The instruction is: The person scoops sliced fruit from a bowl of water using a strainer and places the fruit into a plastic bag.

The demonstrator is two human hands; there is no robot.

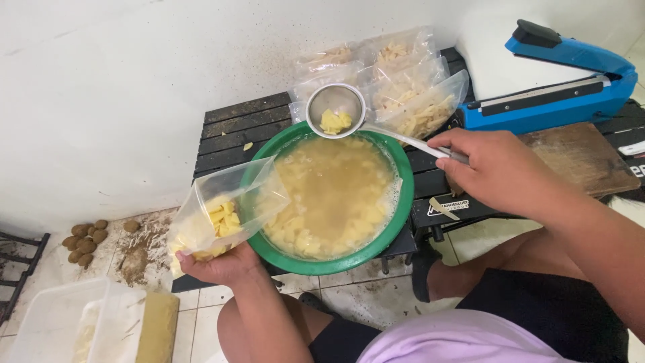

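My left hand grips a clear plastic bag from below, its mouth open and tilted toward a green bowl; yellow cut pieces lie inside the bag. My right hand holds the handle of a metal strainer ladle, raised over the bowl's far rim with a few yellow pieces in its cup. The bowl holds cloudy water with several yellow pieces floating in it. It rests on a low black slatted stand.
Filled clear bags pile up behind the bowl. A blue heat sealer lies at the right by a wooden board. Small brown tubers and peelings lie on the floor at left, near a white plastic tub.
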